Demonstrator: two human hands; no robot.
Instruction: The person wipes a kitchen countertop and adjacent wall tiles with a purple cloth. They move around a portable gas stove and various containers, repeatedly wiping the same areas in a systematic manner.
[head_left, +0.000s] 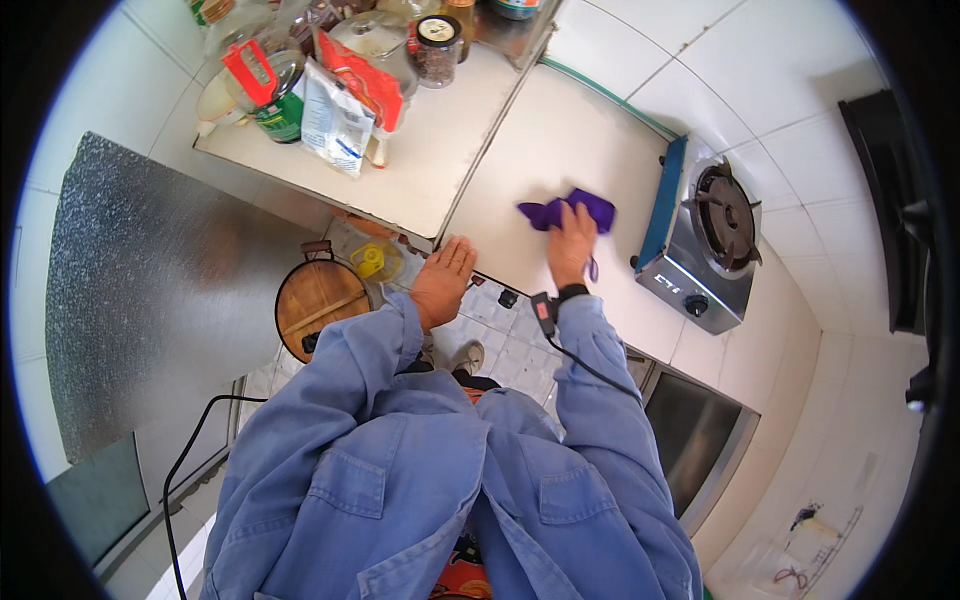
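My right hand (572, 244) presses a purple cloth (592, 211) onto the white countertop (517, 157), fingers bent over it. A thin loop of the cloth hangs out beside the wrist, which wears a black band with a cabled device (543, 315). My left hand (444, 281) rests flat at the counter's front edge, by the seam between two counter sections, and holds nothing. To the right of the cloth stands a single-burner gas stove (709, 232) with a blue side strip and a black knob.
Jars, packets and a green-labelled container with a red handle (251, 71) crowd the left counter section (420, 142). Below it are a round wooden lid (319, 304) and a yellow-capped plastic bottle (369, 259). A large metallic panel (165, 300) stands at the left; tiled walls (795, 82) border the counter.
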